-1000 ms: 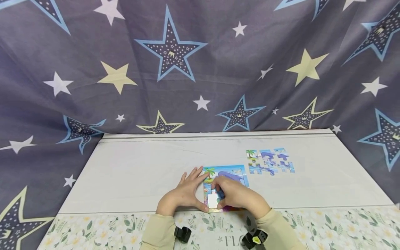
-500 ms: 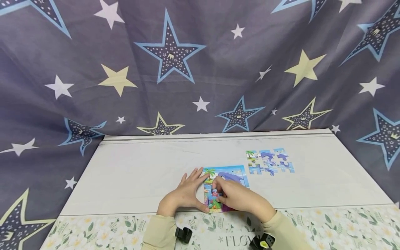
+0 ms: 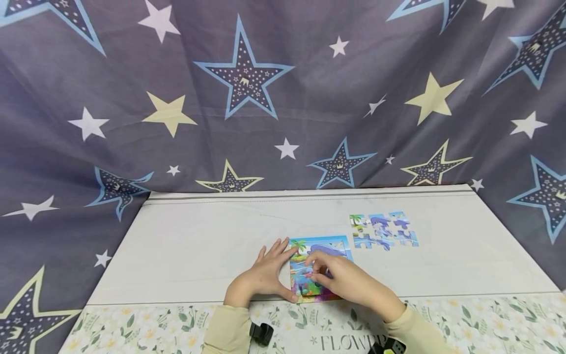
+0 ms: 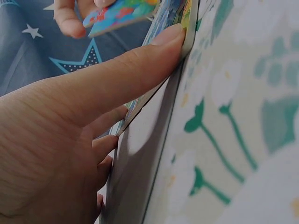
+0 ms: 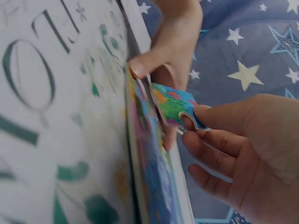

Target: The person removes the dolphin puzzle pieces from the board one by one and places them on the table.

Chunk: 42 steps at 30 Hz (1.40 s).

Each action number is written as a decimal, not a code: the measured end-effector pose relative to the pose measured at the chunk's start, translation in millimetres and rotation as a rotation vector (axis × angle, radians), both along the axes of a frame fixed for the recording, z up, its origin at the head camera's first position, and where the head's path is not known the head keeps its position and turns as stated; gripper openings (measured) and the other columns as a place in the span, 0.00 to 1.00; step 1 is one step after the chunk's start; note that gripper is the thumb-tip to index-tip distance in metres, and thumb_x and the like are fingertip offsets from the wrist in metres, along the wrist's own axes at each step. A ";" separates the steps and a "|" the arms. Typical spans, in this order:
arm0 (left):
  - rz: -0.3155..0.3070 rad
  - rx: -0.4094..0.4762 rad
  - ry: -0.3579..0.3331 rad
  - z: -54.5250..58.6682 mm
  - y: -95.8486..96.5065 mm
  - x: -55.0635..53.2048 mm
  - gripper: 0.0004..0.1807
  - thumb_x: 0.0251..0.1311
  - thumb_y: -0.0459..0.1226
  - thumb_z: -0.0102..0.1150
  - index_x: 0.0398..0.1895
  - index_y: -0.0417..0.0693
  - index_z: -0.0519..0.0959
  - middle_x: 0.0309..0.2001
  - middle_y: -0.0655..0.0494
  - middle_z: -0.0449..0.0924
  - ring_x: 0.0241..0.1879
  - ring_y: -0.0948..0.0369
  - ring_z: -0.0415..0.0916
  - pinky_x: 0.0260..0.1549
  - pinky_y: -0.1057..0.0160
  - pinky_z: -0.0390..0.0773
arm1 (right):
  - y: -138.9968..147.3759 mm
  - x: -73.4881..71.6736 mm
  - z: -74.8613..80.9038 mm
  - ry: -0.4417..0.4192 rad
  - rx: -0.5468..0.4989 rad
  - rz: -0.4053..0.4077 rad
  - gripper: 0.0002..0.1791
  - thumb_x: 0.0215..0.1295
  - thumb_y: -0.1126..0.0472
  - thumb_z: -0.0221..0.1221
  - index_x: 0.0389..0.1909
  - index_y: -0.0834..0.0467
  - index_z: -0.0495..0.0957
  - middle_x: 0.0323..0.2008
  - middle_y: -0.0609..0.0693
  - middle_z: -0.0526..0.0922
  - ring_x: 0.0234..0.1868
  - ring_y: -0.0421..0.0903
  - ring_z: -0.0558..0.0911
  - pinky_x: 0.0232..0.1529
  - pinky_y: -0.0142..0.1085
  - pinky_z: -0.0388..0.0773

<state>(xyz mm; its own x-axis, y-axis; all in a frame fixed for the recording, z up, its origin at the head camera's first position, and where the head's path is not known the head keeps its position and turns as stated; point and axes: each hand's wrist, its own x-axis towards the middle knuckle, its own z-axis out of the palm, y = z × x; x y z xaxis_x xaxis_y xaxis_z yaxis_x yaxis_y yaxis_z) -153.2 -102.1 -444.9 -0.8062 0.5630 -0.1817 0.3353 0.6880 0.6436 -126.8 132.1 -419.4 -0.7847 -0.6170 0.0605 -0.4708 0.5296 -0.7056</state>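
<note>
A jigsaw board (image 3: 327,239) with a dolphin and palm tree picture lies near the front of the white tabletop. My left hand (image 3: 265,273) rests spread along its left side, thumb (image 4: 163,39) on the front corner and index finger at the back corner. Between thumb and fingers, my right hand (image 3: 342,275) pinches a puzzle piece (image 5: 170,100) with a colourful sea-floor picture. The piece is tilted and raised over the board's front left part, as both wrist views show. The right hand hides part of the board's middle and right.
Several loose puzzle pieces (image 3: 383,230) lie grouped behind and right of the board. A floral cloth (image 3: 177,324) covers the front strip of the table. A dark star-patterned curtain (image 3: 283,123) hangs behind and at both sides.
A white gap showed at the board's front left one second ago. Half a second ago the right hand brought the piece over it. The right hand has since shifted slightly right; the left stays put.
</note>
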 end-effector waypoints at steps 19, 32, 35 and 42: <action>-0.003 0.012 0.010 -2.8 -0.8 -0.3 0.64 0.32 0.50 0.84 0.77 0.49 0.59 0.79 0.43 0.42 0.77 0.45 0.35 0.72 0.39 0.29 | 66.7 -16.4 23.9 0.005 0.066 -0.297 0.11 0.69 0.61 0.61 0.50 0.58 0.81 0.26 0.41 0.80 0.27 0.41 0.78 0.26 0.35 0.73; -0.009 0.016 0.003 1.1 -0.2 1.0 0.64 0.32 0.49 0.84 0.77 0.47 0.58 0.78 0.42 0.43 0.77 0.45 0.35 0.72 0.39 0.30 | 95.6 -26.8 16.0 0.018 0.157 -0.375 0.10 0.67 0.65 0.62 0.47 0.61 0.80 0.28 0.45 0.81 0.27 0.40 0.77 0.28 0.37 0.75; -0.009 0.015 0.010 0.3 -0.4 0.1 0.65 0.32 0.49 0.84 0.77 0.47 0.58 0.78 0.42 0.42 0.77 0.45 0.35 0.72 0.39 0.30 | 99.2 -29.1 11.6 0.000 0.165 -0.388 0.07 0.66 0.66 0.62 0.44 0.61 0.80 0.30 0.47 0.82 0.29 0.41 0.78 0.30 0.38 0.77; -0.004 0.007 0.002 -1.8 -0.1 -1.3 0.64 0.32 0.49 0.84 0.77 0.50 0.58 0.79 0.45 0.42 0.78 0.47 0.34 0.72 0.40 0.29 | 104.1 -32.3 0.1 -0.038 0.195 -0.410 0.07 0.66 0.64 0.63 0.42 0.61 0.81 0.28 0.46 0.83 0.28 0.41 0.79 0.31 0.40 0.78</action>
<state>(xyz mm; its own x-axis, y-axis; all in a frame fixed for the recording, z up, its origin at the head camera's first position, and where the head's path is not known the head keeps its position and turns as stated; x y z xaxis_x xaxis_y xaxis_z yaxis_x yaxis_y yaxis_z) -154.6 -102.2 -446.7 -0.8041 0.5678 -0.1761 0.3396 0.6819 0.6478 -159.1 236.3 -419.3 -0.9660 -0.2516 -0.0590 -0.1703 0.7916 -0.5869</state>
